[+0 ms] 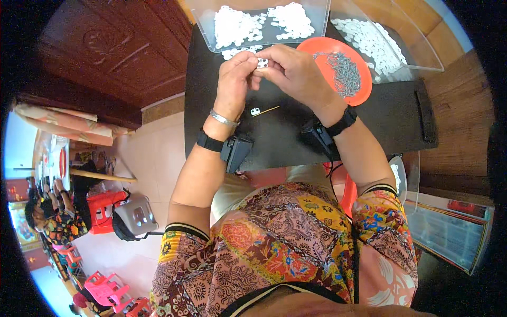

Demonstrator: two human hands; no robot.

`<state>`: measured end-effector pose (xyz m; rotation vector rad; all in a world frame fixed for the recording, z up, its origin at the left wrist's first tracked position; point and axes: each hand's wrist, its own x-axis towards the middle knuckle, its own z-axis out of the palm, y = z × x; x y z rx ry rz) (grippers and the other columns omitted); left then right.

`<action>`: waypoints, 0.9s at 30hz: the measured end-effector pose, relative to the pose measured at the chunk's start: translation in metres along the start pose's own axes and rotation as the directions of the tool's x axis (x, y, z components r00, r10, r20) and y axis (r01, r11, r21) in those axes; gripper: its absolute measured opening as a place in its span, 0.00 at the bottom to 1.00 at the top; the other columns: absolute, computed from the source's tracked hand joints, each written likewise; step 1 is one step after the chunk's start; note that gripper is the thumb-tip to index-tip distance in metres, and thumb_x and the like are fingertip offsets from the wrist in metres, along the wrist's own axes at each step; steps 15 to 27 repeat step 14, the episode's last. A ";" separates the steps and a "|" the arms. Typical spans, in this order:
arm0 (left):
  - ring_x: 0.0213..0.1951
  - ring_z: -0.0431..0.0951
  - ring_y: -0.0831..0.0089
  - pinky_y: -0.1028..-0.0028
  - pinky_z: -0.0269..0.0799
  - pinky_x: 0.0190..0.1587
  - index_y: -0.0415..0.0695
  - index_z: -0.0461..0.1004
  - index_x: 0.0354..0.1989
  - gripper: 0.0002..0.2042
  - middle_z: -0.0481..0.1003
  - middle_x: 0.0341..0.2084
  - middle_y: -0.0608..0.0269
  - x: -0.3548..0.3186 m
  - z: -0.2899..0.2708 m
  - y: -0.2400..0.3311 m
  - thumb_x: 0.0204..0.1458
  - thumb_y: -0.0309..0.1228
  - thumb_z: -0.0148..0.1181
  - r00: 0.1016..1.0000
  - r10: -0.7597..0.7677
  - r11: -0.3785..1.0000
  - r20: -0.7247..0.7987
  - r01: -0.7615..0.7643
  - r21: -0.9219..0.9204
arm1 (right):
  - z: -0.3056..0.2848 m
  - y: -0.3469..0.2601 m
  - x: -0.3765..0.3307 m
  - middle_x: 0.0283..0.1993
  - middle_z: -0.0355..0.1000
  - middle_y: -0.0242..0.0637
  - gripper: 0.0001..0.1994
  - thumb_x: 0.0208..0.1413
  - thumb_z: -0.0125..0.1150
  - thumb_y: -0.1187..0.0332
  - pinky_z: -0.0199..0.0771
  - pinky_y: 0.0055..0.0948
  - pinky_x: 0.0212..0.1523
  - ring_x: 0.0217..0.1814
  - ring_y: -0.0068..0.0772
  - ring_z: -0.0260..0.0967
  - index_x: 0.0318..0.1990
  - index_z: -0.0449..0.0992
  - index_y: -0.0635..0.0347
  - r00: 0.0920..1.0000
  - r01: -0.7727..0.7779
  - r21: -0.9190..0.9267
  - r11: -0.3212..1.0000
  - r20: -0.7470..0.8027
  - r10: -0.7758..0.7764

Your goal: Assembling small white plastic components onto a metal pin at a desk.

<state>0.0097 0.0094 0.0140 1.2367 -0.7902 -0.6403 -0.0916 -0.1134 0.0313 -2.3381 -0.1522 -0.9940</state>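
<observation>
Between the fingertips of both my hands is a small white plastic piece (262,63) with dark holes. My left hand (235,79) pinches it from the left side, its fingers closed. My right hand (296,71) also closes on it, thumb and forefinger meeting at its right edge. Just below them on the dark table (296,124) lies a similar white holed piece (255,111), beside a thin wooden stick (268,110). To the right of my right hand, an orange-red plate (321,44) carries a heap of thin grey metal pins or screws (346,76).
Behind my hands stands a clear plastic bin (210,39) with two heaps of white pieces. Another clear bin (428,67) at the far right holds more. A black bar-shaped object (422,113) lies by the right table edge. People and stools (105,210) are at the left.
</observation>
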 end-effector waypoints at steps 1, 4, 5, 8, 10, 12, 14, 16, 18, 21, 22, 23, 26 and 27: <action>0.17 0.64 0.80 0.82 0.58 0.22 0.39 0.70 0.27 0.10 0.67 0.16 0.67 0.000 0.000 0.000 0.55 0.31 0.46 1.000 -0.001 1.000 0.000 0.001 0.000 | 0.000 0.000 0.000 0.26 0.70 0.39 0.07 0.47 0.59 0.68 0.69 0.31 0.27 0.26 0.37 0.69 0.32 0.72 0.60 1.000 0.005 0.018 1.000 -0.004 -0.005; 0.17 0.64 0.80 0.82 0.58 0.22 0.39 0.71 0.27 0.10 0.67 0.16 0.67 -0.002 0.003 0.000 0.55 0.31 0.47 1.000 0.007 0.999 -0.006 -0.007 -0.032 | 0.000 0.001 0.000 0.25 0.68 0.35 0.08 0.47 0.62 0.73 0.65 0.23 0.24 0.23 0.25 0.65 0.36 0.74 0.61 0.999 0.035 0.017 0.999 -0.012 -0.035; 0.17 0.63 0.82 0.83 0.56 0.21 0.41 0.70 0.25 0.10 0.66 0.15 0.69 -0.001 0.005 0.000 0.54 0.31 0.47 0.999 0.024 0.999 -0.030 -0.025 -0.040 | 0.000 0.002 -0.001 0.25 0.68 0.35 0.08 0.47 0.62 0.73 0.65 0.23 0.24 0.23 0.25 0.65 0.36 0.74 0.61 0.999 0.035 0.016 0.999 -0.012 -0.035; 0.16 0.62 0.83 0.83 0.54 0.20 0.43 0.69 0.23 0.10 0.65 0.13 0.71 -0.001 0.008 0.000 0.54 0.31 0.47 0.998 0.035 0.998 -0.059 -0.039 -0.054 | 0.001 0.003 -0.002 0.26 0.69 0.36 0.07 0.47 0.61 0.73 0.65 0.23 0.25 0.24 0.26 0.66 0.36 0.73 0.60 1.000 0.022 0.051 0.998 -0.017 -0.021; 0.16 0.62 0.83 0.83 0.54 0.20 0.42 0.69 0.23 0.10 0.65 0.13 0.71 -0.002 0.009 0.001 0.53 0.31 0.47 0.998 0.029 0.998 -0.062 -0.033 -0.059 | 0.000 0.002 -0.001 0.27 0.70 0.37 0.07 0.47 0.61 0.72 0.67 0.24 0.26 0.25 0.28 0.69 0.35 0.73 0.60 0.999 0.031 0.002 1.000 -0.010 -0.031; 0.16 0.62 0.83 0.83 0.55 0.20 0.42 0.69 0.23 0.10 0.66 0.13 0.70 -0.003 0.010 0.000 0.53 0.31 0.47 0.995 0.068 0.997 -0.070 -0.069 -0.014 | 0.001 0.005 -0.002 0.28 0.71 0.37 0.07 0.47 0.61 0.72 0.67 0.24 0.26 0.26 0.29 0.70 0.35 0.73 0.60 0.998 0.059 -0.002 0.998 -0.030 -0.059; 0.17 0.62 0.83 0.83 0.55 0.20 0.42 0.70 0.24 0.10 0.66 0.13 0.70 -0.004 0.013 -0.002 0.54 0.32 0.48 0.991 0.093 0.995 -0.095 -0.097 -0.036 | 0.001 0.005 -0.002 0.28 0.71 0.38 0.07 0.48 0.61 0.71 0.70 0.26 0.29 0.29 0.30 0.72 0.36 0.73 0.59 0.995 0.095 -0.034 0.995 -0.040 -0.096; 0.17 0.62 0.83 0.83 0.55 0.20 0.42 0.70 0.24 0.10 0.66 0.13 0.70 -0.004 0.013 -0.002 0.54 0.32 0.48 0.991 0.093 0.995 -0.095 -0.097 -0.036 | 0.001 0.005 -0.002 0.28 0.71 0.38 0.07 0.48 0.61 0.71 0.70 0.26 0.29 0.29 0.30 0.72 0.36 0.73 0.59 0.995 0.095 -0.034 0.995 -0.040 -0.096; 0.17 0.62 0.83 0.83 0.55 0.20 0.42 0.70 0.24 0.10 0.66 0.13 0.70 -0.004 0.013 -0.002 0.54 0.32 0.48 0.991 0.093 0.995 -0.095 -0.097 -0.036 | 0.001 0.005 -0.002 0.28 0.71 0.38 0.07 0.48 0.61 0.71 0.70 0.26 0.29 0.29 0.30 0.72 0.36 0.73 0.59 0.995 0.095 -0.034 0.995 -0.040 -0.096; 0.17 0.62 0.83 0.83 0.55 0.20 0.42 0.70 0.24 0.10 0.66 0.13 0.70 -0.004 0.013 -0.002 0.54 0.32 0.48 0.991 0.093 0.995 -0.095 -0.097 -0.036 | 0.001 0.005 -0.002 0.28 0.71 0.38 0.07 0.48 0.61 0.71 0.70 0.26 0.29 0.29 0.30 0.72 0.36 0.73 0.59 0.995 0.095 -0.034 0.995 -0.040 -0.096; 0.17 0.62 0.83 0.83 0.55 0.20 0.42 0.70 0.24 0.10 0.66 0.13 0.70 -0.004 0.013 -0.002 0.54 0.32 0.48 0.991 0.093 0.995 -0.095 -0.097 -0.036 | 0.001 0.005 -0.002 0.28 0.71 0.38 0.07 0.48 0.61 0.71 0.70 0.26 0.29 0.29 0.30 0.72 0.36 0.73 0.59 0.995 0.095 -0.034 0.995 -0.040 -0.096; 0.17 0.62 0.83 0.83 0.55 0.20 0.42 0.70 0.24 0.10 0.66 0.13 0.70 -0.004 0.013 -0.002 0.54 0.32 0.48 0.991 0.093 0.995 -0.095 -0.097 -0.036 | 0.001 0.005 -0.002 0.28 0.71 0.38 0.07 0.48 0.61 0.71 0.70 0.26 0.29 0.29 0.30 0.72 0.36 0.73 0.59 0.995 0.095 -0.034 0.995 -0.040 -0.096; 0.17 0.62 0.83 0.83 0.55 0.20 0.42 0.70 0.24 0.10 0.66 0.13 0.70 -0.004 0.013 -0.002 0.54 0.32 0.48 0.991 0.093 0.995 -0.095 -0.097 -0.036 | 0.001 0.005 -0.002 0.28 0.71 0.38 0.07 0.48 0.61 0.71 0.70 0.26 0.29 0.29 0.30 0.72 0.36 0.73 0.59 0.995 0.095 -0.034 0.995 -0.040 -0.096; 0.17 0.62 0.83 0.83 0.55 0.20 0.42 0.70 0.24 0.10 0.66 0.13 0.70 -0.004 0.013 -0.002 0.54 0.32 0.48 0.991 0.093 0.995 -0.095 -0.097 -0.036 | 0.001 0.005 -0.002 0.28 0.71 0.38 0.07 0.48 0.61 0.71 0.70 0.26 0.29 0.29 0.30 0.72 0.36 0.73 0.59 0.995 0.095 -0.034 0.995 -0.040 -0.096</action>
